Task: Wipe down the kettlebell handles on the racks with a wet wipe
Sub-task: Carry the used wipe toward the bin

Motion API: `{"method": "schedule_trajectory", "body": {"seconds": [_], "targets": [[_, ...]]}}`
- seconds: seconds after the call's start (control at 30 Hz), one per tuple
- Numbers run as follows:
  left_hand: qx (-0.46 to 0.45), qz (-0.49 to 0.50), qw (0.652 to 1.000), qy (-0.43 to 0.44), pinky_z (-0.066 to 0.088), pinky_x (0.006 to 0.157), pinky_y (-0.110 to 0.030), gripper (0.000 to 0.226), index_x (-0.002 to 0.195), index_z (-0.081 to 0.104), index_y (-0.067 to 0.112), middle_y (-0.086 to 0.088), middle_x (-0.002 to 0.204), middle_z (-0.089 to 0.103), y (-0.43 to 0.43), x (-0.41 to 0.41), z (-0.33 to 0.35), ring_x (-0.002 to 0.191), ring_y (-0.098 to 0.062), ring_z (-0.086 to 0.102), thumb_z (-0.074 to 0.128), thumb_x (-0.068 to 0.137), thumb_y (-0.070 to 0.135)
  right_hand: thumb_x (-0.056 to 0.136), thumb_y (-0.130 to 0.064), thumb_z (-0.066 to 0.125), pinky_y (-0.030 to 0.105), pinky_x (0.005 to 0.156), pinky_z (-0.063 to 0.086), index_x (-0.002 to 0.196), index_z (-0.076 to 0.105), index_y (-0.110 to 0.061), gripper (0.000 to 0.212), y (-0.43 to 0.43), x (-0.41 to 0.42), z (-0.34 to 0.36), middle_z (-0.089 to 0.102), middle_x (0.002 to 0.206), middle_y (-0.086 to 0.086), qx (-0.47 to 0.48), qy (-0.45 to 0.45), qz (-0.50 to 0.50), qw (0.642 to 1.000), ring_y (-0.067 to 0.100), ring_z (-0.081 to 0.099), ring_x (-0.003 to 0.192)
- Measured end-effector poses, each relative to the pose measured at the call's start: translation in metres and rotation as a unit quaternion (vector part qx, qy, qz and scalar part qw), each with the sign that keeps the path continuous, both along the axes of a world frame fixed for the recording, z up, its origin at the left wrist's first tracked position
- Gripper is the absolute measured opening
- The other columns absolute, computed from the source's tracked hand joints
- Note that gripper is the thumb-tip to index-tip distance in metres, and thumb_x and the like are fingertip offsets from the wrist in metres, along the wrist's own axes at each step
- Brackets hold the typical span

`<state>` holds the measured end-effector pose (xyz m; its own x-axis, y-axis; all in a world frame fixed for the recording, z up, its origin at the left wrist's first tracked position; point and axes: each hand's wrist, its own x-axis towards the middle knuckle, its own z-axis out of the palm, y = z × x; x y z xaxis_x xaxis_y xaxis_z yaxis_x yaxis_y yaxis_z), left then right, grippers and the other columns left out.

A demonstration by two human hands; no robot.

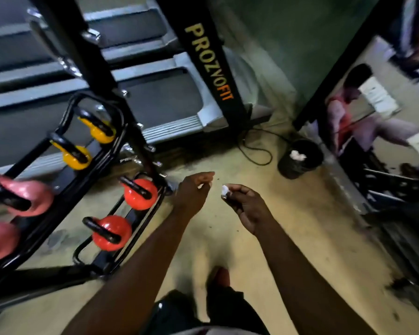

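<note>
A black tiered rack [65, 201] stands on the left with kettlebells on it. Two red kettlebells [140, 194] [111, 233] sit on the lowest tier, two yellow ones [102, 131] [76, 157] higher up, and pink ones [27, 197] at the far left. All have black handles. My right hand [247, 209] pinches a small crumpled white wet wipe [225, 189] over the floor, to the right of the rack. My left hand [194, 192] hovers close beside it with fingers curled, a bit of white showing at its fingertips; what that is I cannot tell.
A black waste bin [300, 158] with white paper inside stands on the floor ahead to the right. A black upright post marked PROZVOFIT [211, 64] and treadmills [155, 97] are behind the rack. A mirror [373, 131] lines the right side. A cable [254, 151] lies on the floor.
</note>
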<state>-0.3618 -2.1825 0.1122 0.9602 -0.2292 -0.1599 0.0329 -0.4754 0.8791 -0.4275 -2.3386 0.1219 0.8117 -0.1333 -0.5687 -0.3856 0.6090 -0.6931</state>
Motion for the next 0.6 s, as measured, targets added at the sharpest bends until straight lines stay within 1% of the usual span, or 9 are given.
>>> {"method": "schedule_trajectory", "body": {"seconds": [0.07, 0.13, 0.23, 0.33, 0.4, 0.43, 0.5, 0.53, 0.6], "targets": [[0.017, -0.017, 1.000, -0.006, 0.044, 0.104, -0.024, 0.030, 0.119, 0.071, 0.017, 0.000, 0.120, 0.070, -0.031, 0.001, 0.010, 0.114, -0.012, 0.064, 0.063, 0.091, 0.008, 0.086, 0.012, 0.060, 0.023, 0.090, 0.055, 0.106, 0.068, 0.002, 0.024, -0.029, -0.003, 0.010, 0.072, 0.097, 0.010, -0.017, 0.004, -0.006, 1.000, 0.017, 0.067, 0.089], [0.036, -0.044, 0.998, -0.009, 0.041, 0.102, -0.018, 0.032, 0.121, 0.070, 0.019, 0.002, 0.123, 0.069, -0.062, 0.006, 0.014, 0.115, -0.011, 0.062, 0.064, 0.091, 0.009, 0.082, 0.012, 0.065, 0.020, 0.088, 0.053, 0.110, 0.067, -0.002, 0.031, -0.059, -0.002, 0.014, 0.071, 0.102, 0.008, -0.046, 0.004, -0.001, 0.999, 0.015, 0.065, 0.092], [0.054, -0.092, 0.994, -0.010, 0.044, 0.107, -0.027, 0.034, 0.123, 0.068, 0.020, 0.001, 0.125, 0.068, -0.108, 0.022, 0.014, 0.117, -0.013, 0.062, 0.064, 0.091, 0.012, 0.081, 0.012, 0.067, 0.018, 0.082, 0.053, 0.108, 0.064, -0.001, 0.030, -0.106, 0.007, 0.016, 0.067, 0.104, 0.011, -0.099, 0.014, -0.030, 0.995, 0.019, 0.062, 0.094], [0.084, -0.146, 0.985, -0.027, 0.043, 0.104, -0.024, 0.035, 0.126, 0.067, 0.020, 0.000, 0.127, 0.067, -0.156, 0.046, 0.013, 0.118, -0.013, 0.061, 0.064, 0.092, 0.015, 0.084, 0.011, 0.066, 0.024, 0.085, 0.056, 0.098, 0.064, -0.002, 0.019, -0.152, 0.024, 0.014, 0.066, 0.101, 0.013, -0.100, 0.001, -0.074, 0.992, 0.024, 0.062, 0.095], [0.098, -0.177, 0.979, -0.037, 0.043, 0.102, -0.023, 0.036, 0.128, 0.066, 0.020, 0.000, 0.129, 0.066, -0.190, 0.065, 0.009, 0.119, -0.014, 0.061, 0.064, 0.093, 0.016, 0.085, 0.010, 0.065, 0.026, 0.080, 0.059, 0.096, 0.062, 0.001, 0.015, -0.183, 0.037, 0.009, 0.064, 0.101, 0.016, -0.101, -0.001, -0.098, 0.990, 0.025, 0.064, 0.090], [0.104, -0.190, 0.976, -0.036, 0.043, 0.100, -0.022, 0.036, 0.129, 0.065, 0.019, -0.001, 0.129, 0.065, -0.207, 0.075, 0.006, 0.118, -0.016, 0.061, 0.064, 0.093, 0.016, 0.084, 0.010, 0.066, 0.026, 0.076, 0.060, 0.099, 0.061, 0.005, 0.016, -0.199, 0.044, 0.006, 0.063, 0.101, 0.017, -0.116, 0.001, -0.101, 0.988, 0.024, 0.064, 0.087], [0.114, -0.214, 0.969, -0.038, 0.040, 0.100, -0.022, 0.036, 0.129, 0.064, 0.018, -0.002, 0.130, 0.064, -0.244, 0.100, -0.001, 0.119, -0.017, 0.060, 0.063, 0.094, 0.015, 0.085, 0.008, 0.067, 0.024, 0.070, 0.059, 0.109, 0.058, 0.012, 0.026, -0.233, 0.060, -0.002, 0.061, 0.100, 0.017, -0.167, 0.019, -0.083, 0.982, 0.019, 0.065, 0.081], [0.113, -0.225, 0.967, -0.040, 0.039, 0.101, -0.021, 0.036, 0.130, 0.064, 0.017, -0.002, 0.131, 0.064, -0.263, 0.115, -0.006, 0.120, -0.018, 0.059, 0.063, 0.094, 0.015, 0.086, 0.006, 0.068, 0.024, 0.068, 0.058, 0.112, 0.059, 0.011, 0.029, -0.250, 0.071, -0.006, 0.062, 0.098, 0.016, -0.198, 0.029, -0.070, 0.977, 0.016, 0.065, 0.079], [0.117, -0.249, 0.961, -0.035, 0.036, 0.100, -0.017, 0.036, 0.130, 0.064, 0.016, -0.004, 0.132, 0.064, -0.302, 0.145, -0.017, 0.123, -0.018, 0.058, 0.062, 0.093, 0.013, 0.087, 0.003, 0.067, 0.023, 0.065, 0.056, 0.116, 0.063, 0.001, 0.029, -0.286, 0.095, -0.020, 0.063, 0.096, 0.012, -0.242, 0.046, -0.054, 0.968, 0.014, 0.065, 0.077]]}}
